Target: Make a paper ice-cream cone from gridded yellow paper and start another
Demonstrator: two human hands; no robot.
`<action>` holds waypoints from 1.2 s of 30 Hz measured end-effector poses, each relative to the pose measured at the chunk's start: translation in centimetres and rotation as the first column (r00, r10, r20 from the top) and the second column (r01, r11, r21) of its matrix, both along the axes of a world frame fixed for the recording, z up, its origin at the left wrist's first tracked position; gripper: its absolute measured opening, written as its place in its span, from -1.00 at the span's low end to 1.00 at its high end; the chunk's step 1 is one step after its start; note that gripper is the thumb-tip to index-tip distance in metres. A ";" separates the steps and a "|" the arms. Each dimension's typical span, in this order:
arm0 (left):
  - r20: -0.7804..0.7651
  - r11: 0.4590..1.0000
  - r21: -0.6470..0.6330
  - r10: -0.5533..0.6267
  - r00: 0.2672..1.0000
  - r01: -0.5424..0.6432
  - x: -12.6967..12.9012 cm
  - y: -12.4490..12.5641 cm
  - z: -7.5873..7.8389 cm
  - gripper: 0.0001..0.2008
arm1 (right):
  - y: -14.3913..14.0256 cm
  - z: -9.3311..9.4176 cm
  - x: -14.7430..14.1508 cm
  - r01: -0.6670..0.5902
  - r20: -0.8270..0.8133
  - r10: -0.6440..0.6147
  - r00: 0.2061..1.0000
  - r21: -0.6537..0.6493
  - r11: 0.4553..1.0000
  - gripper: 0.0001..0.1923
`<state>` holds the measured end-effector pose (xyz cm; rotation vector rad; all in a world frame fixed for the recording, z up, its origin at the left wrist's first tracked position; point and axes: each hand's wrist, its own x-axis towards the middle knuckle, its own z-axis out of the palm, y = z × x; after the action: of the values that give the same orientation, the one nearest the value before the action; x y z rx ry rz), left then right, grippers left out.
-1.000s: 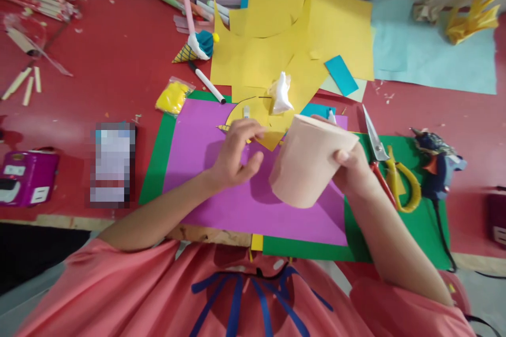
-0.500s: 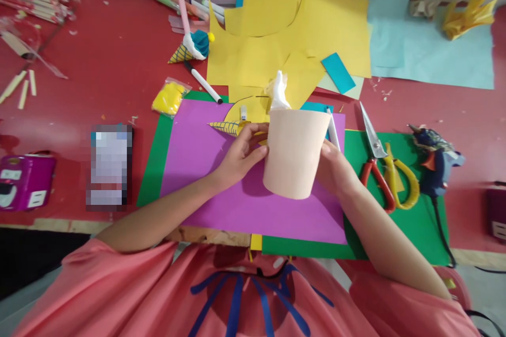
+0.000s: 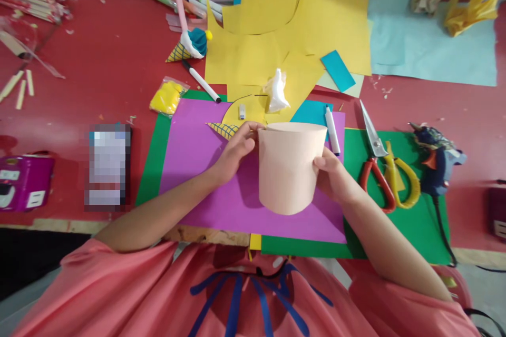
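— So, what lies under the hands?

— Biggest first: a red table (image 3: pixel 98 89) runs out on every side. On it, directly below both hands, a green sheet (image 3: pixel 395 221) carries a purple sheet (image 3: pixel 205 168). Beyond the fingertips, yellow paper sheets (image 3: pixel 316 16) are spread, with a pale blue sheet (image 3: pixel 427 52) further off to the right.

— And what do the hands hold?

— A peach paper tube (image 3: pixel 288 168), rolled into an open cylinder and held upright above the purple sheet, between the two hands. The left hand (image 3: pixel 233 155) presses its curled fingers against the tube's left wall near the rim. The right hand (image 3: pixel 332 174) cups the right wall, thumb to the front. Both are partly closed around it.

— Anything close to the right hand?

— Red and yellow scissors (image 3: pixel 385 176) lie just right of it on the green sheet, and past them a blue glue gun (image 3: pixel 435 160). A white marker (image 3: pixel 331 129) lies just beyond its knuckles.

— Near the left?

— A small yellow paper cone (image 3: pixel 222 129) with a grid pattern, just beyond its fingers. Further out lie a crumpled white scrap (image 3: pixel 276 92), a black-tipped marker (image 3: pixel 203 84), and a yellow bag (image 3: pixel 168 97).
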<state>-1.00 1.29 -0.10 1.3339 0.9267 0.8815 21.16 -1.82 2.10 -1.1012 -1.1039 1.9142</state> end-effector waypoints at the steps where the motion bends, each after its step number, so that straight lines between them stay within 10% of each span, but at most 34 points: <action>1: -0.023 0.999 0.030 0.014 1.000 -0.013 -0.1 -0.1 0.0 -0.43 | 0.1 0.1 0.0 0.000 -0.007 0.000 1.000 0.008 1.000 -0.28; 14: -0.144 0.949 0.084 0.314 0.938 -0.305 0.0 0.2 0.4 -0.45 | -0.3 0.8 -0.8 0.106 -0.045 -0.107 0.993 -0.009 0.994 -0.27; 28: -0.076 0.925 0.111 0.374 0.924 -0.365 0.3 -0.5 0.7 -0.51 | -0.5 1.9 -2.0 0.361 -0.085 -0.365 0.927 -0.068 0.930 -0.43; 36: -0.116 0.944 0.134 0.316 0.942 -0.300 -0.1 -0.5 0.1 -0.50 | 1.6 3.4 1.7 0.755 -0.119 -0.748 0.653 0.180 0.630 -0.68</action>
<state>-1.13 0.83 -0.03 1.3817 1.2316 1.1075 22.86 -0.25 5.50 -1.1524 -0.6318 1.0995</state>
